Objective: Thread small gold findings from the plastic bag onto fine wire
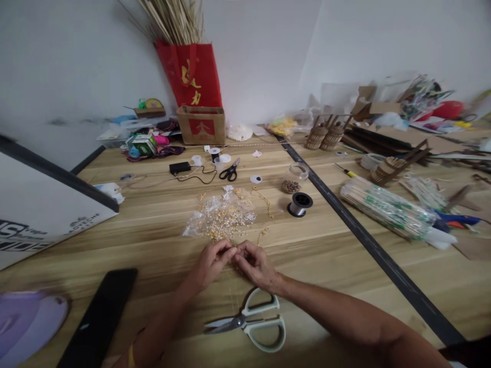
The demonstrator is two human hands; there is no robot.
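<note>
My left hand (210, 263) and my right hand (256, 266) meet fingertip to fingertip on the wooden table (153, 240), both pinched on something tiny that I cannot make out. Just beyond them lies a heap of small clear bags with gold beads and findings (220, 217). A thin gold chain (264, 202) trails to the right of the heap. Pale-handled scissors (257, 322) lie under my right forearm, blades pointing left.
A spool of clear thread (299, 204), a dish of beads (290, 186), black scissors (229, 171) and a black phone (102, 319) lie around. A red bag of reeds (192, 71) stands at the back. A packet of sticks (387, 212) and cardboard pieces crowd the right side.
</note>
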